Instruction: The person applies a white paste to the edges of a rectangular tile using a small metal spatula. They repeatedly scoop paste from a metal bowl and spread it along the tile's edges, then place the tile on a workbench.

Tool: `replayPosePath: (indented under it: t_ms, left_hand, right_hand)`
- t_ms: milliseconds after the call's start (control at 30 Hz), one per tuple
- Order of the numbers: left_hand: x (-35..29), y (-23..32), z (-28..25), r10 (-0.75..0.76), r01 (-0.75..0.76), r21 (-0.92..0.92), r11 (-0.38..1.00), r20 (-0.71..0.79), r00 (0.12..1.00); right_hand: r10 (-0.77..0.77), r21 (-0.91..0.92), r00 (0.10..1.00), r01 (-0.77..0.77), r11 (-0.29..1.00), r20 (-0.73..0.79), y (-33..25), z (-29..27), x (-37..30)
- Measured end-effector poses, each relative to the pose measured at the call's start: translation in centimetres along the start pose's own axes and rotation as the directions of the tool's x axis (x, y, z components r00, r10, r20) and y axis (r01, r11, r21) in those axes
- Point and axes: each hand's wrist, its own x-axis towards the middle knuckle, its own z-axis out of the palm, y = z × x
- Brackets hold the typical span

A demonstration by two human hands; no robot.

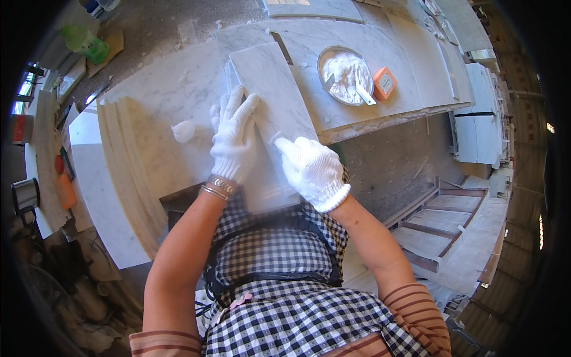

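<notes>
Far left: orange-handled tool [65,189], green bottle [88,44] beyond. Grey-veined marble worktop [154,83] carries small white rounded piece [184,131]. Your gloved left hand [232,140] rests at left edge of narrow marble slab [270,80], fingers slightly spread. Slab lies at centre, near end toward your checked apron [267,256]. Your gloved right hand [312,172] on slab's right side, fingers curled; cannot tell what they pinch. Farther right: metal bowl [320,70] of white paste [344,70], orange box [385,83] just beside, low wooden frame [429,229].
</notes>
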Motion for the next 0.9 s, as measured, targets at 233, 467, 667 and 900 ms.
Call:
replayPosePath:
  t_ms: [233,467,667,900]
  left_hand:
    - [0.1,0.0,-0.1,0.014,-0.014,0.029,0.999,-0.007,1.0]
    - [0.2,0.1,-0.2,0.048,-0.048,0.029,0.998,-0.012,0.999]
    - [0.2,-0.1,0.1,0.056,-0.056,0.006,0.998,-0.033,0.998]
    - [0.3,0.1,0.0,0.06,-0.059,0.029,0.998,-0.031,0.998]
  right_hand:
    - [-0.043,0.036,0.997,0.041,0.998,0.059,-0.9,-2.2,-4.7]
    - [-0.003,0.031,1.0,0.004,1.0,-0.022,0.2,-0.6,-3.5]
    - [0.183,0.017,0.978,-0.185,0.983,0.103,2.2,-3.6,-12.4]
    - [0.028,0.137,0.969,0.006,0.991,-0.245,0.5,-2.5,-6.4]
